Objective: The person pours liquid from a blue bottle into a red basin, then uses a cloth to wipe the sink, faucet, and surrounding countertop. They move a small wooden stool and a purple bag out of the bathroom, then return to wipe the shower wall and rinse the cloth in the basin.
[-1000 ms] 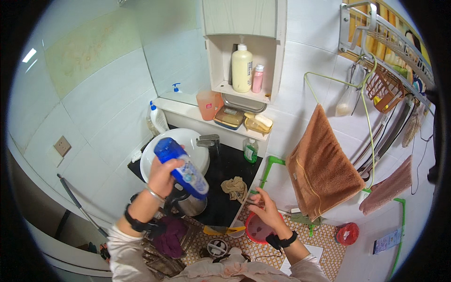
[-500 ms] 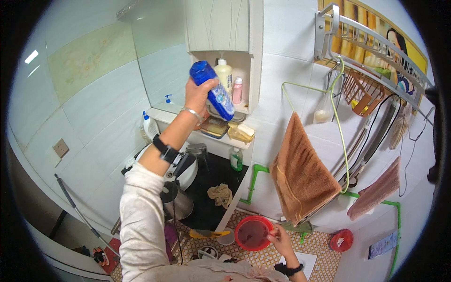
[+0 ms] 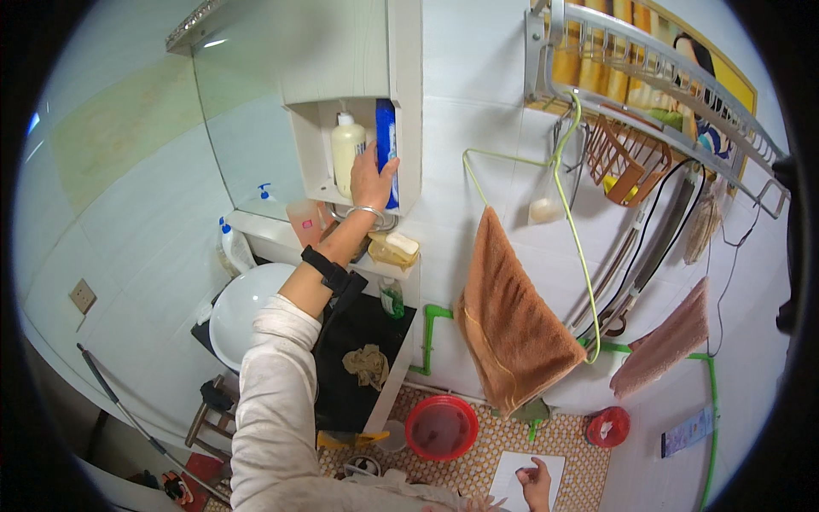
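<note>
Blue bottle (image 3: 386,145): far ahead, at the right end of the open cabinet (image 3: 409,128); long axis close to upright, just beside the right inner wall; cannot tell whether resting on the cabinet floor.
Left hand (image 3: 372,177): wrapped around the lower part of the blue bottle, reaching up from the near side; by far the nearer of the two hands.
Right hand (image 3: 535,484): low at the near right, well apart from the blue bottle, above a white square (image 3: 512,468) on the floor; fingers loosely parted and half curled, nothing seen in them.
Cabinet contents: cream pump bottle (image 3: 348,162) upright to the left of the left hand.
Ledge below: orange cup (image 3: 309,222) partly behind the left forearm, contents not clear; to the right, yellow soap dish (image 3: 392,254) bearing white soap (image 3: 403,244).
Black table (image 3: 341,405): white sink (image 3: 247,324) at the left; clear bottle (image 3: 391,300) with green liquid at the far right; crumpled cloth (image 3: 367,369) nearer.
Floor: red basin (image 3: 475,427) with murky contents; farther right, red bin (image 3: 607,427) with white paper inside.
Wall rack, right: brown basket (image 3: 631,162) hung below, something yellow inside.
</note>
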`<state>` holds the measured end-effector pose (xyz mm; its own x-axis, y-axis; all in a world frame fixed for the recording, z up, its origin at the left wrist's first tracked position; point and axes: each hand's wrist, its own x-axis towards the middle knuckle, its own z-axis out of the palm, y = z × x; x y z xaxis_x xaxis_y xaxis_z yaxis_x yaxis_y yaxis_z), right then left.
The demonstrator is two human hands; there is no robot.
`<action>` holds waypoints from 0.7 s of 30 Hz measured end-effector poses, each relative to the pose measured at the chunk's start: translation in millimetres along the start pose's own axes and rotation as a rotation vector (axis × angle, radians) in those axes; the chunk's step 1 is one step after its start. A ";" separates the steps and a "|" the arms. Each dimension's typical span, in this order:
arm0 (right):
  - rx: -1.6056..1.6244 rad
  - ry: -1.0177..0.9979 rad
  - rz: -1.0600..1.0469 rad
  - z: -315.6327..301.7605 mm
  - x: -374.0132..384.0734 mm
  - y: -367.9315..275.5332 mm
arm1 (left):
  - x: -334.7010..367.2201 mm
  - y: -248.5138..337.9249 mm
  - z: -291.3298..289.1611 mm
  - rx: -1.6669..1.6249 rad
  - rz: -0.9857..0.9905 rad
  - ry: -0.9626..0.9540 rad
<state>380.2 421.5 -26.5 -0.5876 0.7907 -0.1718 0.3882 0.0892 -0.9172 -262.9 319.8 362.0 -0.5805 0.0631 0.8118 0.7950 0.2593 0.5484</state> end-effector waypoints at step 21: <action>-0.189 -0.618 -0.691 221.1 94.4 -187.4 | -94.5 22.1 -223.4 0.120 -0.012 -0.652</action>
<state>95.0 345.5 49.7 -0.9815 0.0697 0.1783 -0.1099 0.5574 -0.8229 -151.2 104.3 342.2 -0.6069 0.6199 0.4974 0.7845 0.3668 0.5001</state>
